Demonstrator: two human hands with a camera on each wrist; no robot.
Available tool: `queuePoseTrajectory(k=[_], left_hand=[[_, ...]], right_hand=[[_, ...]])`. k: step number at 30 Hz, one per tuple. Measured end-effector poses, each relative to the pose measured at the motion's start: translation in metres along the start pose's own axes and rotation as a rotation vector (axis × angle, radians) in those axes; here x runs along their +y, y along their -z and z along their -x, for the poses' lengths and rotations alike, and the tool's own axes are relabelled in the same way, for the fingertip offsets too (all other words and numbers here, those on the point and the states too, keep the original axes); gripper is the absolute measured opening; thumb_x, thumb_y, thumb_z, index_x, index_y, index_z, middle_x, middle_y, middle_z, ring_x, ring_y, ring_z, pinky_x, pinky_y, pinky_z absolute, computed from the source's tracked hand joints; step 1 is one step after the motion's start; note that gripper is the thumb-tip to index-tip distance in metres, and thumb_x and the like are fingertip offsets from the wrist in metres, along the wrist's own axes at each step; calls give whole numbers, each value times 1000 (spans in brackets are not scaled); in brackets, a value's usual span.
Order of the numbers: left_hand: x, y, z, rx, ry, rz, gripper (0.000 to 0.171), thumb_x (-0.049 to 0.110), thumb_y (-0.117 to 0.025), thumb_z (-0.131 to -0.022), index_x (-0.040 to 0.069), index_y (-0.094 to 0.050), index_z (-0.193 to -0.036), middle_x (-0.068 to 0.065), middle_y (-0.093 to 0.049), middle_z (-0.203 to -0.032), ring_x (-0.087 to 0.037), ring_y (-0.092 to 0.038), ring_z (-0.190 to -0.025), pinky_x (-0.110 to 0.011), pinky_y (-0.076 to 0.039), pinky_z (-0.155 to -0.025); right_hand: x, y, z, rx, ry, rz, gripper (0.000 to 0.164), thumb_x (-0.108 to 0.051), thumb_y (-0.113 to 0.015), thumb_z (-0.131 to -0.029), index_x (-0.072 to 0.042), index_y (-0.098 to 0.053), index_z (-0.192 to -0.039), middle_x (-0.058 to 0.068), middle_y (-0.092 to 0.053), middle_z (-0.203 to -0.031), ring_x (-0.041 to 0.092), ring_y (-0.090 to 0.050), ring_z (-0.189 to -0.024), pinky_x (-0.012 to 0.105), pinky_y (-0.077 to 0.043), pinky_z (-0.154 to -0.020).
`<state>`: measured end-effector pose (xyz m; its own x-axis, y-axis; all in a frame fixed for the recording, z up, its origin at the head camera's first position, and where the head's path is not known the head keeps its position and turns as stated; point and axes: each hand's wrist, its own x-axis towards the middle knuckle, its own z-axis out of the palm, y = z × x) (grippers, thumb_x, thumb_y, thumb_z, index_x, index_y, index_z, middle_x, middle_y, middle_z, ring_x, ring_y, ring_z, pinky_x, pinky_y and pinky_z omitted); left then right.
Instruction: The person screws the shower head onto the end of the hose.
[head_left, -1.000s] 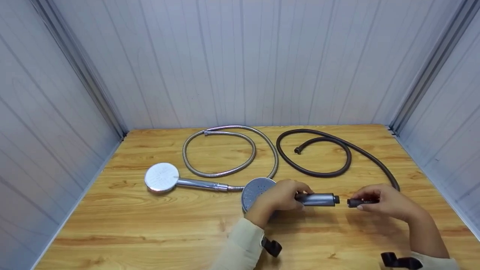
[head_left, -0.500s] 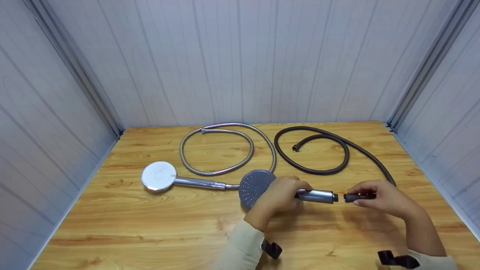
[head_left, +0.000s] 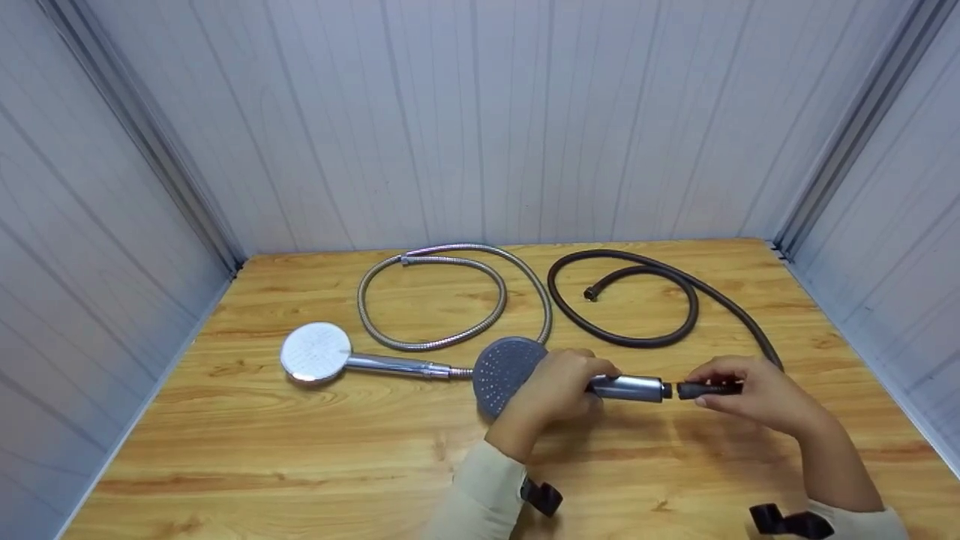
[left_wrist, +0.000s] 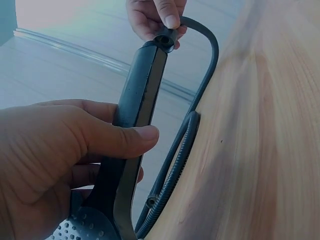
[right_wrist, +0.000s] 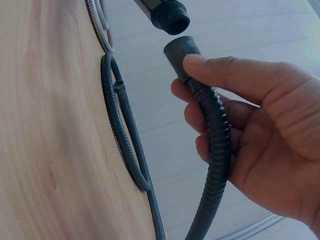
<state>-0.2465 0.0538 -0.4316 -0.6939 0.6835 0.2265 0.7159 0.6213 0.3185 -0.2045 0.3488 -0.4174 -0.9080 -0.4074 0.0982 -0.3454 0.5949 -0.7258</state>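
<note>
My left hand (head_left: 559, 382) grips the handle of a dark grey shower head (head_left: 504, 375), its fingers and thumb wrapped round it in the left wrist view. The handle's threaded end (right_wrist: 175, 19) points right. Between thumb and fingers, my right hand (head_left: 757, 394) pinches the end fitting of a black shower hose (right_wrist: 212, 130). That fitting (right_wrist: 181, 56) faces the threaded end, with a small gap between them in the right wrist view. From the right hand the hose runs back into a loop on the table, its other end fitting (head_left: 591, 294) lying inside the loop.
A chrome shower head (head_left: 315, 351) lies at the left of the wooden table (head_left: 300, 465), joined to a silver metal hose (head_left: 360, 300) looped at the back. Pale panel walls (head_left: 480, 120) stand behind and at both sides.
The right hand has brought the hose fitting left, narrowing the gap to the handle's threaded end. The grey shower head has turned slightly and risen a little in the head view.
</note>
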Motion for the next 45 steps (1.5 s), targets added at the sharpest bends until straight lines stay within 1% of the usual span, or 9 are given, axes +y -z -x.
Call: queuePoseTrajectory(k=[5,10,16,19,24,31,38,45], left_hand=[[0,0,0,7,0,-6,42,6,-79,-75,25,-73,-113,8,-68,-97,-5,-58,-83,-21,-48,-78],[0,0,0,10,1,-3,41,5,-77,-76,24,-73,-112,8,-68,-96,-5,-58,-82,-21,-48,-76],[1,1,1,26,-20,-18,41,5,-79,-73,22,-74,-110,8,-70,-94,-5,-58,-78,-21,-48,-74],[0,0,0,28,-18,-17,42,5,-79,-73,22,-74,-110,9,-70,-95,-4,-58,-78,-20,-48,-74],[1,0,0,19,-6,-12,41,5,-79,-75,23,-74,-111,8,-70,-96,-4,-57,-79,-20,-47,-74],[2,-1,0,-8,13,-24,42,6,-79,-75,23,-73,-113,8,-69,-97,-5,-57,-80,-21,-47,-75],[3,-1,0,-19,14,-35,42,8,-81,-75,24,-73,-113,9,-69,-97,-6,-59,-83,-22,-48,-77],[5,-1,-1,-30,21,-35,44,12,-84,-74,24,-73,-115,9,-69,-98,-5,-58,-82,-21,-48,-77]], right_hand=[[-1,-3,-2,30,14,-9,21,-13,-76,-85,-7,-72,-105,8,-68,-96,14,-59,-76,29,-52,-64],[-2,-4,-3,33,24,-25,21,-11,-76,-85,-7,-72,-105,8,-68,-97,14,-59,-74,28,-52,-63],[-4,-6,-2,47,49,-15,20,-12,-76,-85,-10,-73,-104,5,-68,-94,14,-57,-72,28,-50,-61],[-5,-7,-2,46,44,-11,20,-13,-76,-85,-10,-73,-104,5,-67,-94,14,-56,-72,28,-49,-60],[-5,-7,-3,46,34,0,20,-13,-77,-84,-11,-73,-104,4,-67,-94,14,-56,-72,29,-50,-61],[-4,-9,-5,47,52,30,20,-13,-77,-84,-12,-73,-103,2,-67,-92,13,-55,-70,28,-48,-59],[-6,-10,-5,32,52,18,19,-13,-77,-84,-12,-73,-103,3,-68,-94,13,-55,-70,28,-49,-59],[-7,-12,-6,58,66,46,19,-13,-78,-83,-14,-74,-101,-1,-67,-90,12,-54,-68,27,-47,-58]])
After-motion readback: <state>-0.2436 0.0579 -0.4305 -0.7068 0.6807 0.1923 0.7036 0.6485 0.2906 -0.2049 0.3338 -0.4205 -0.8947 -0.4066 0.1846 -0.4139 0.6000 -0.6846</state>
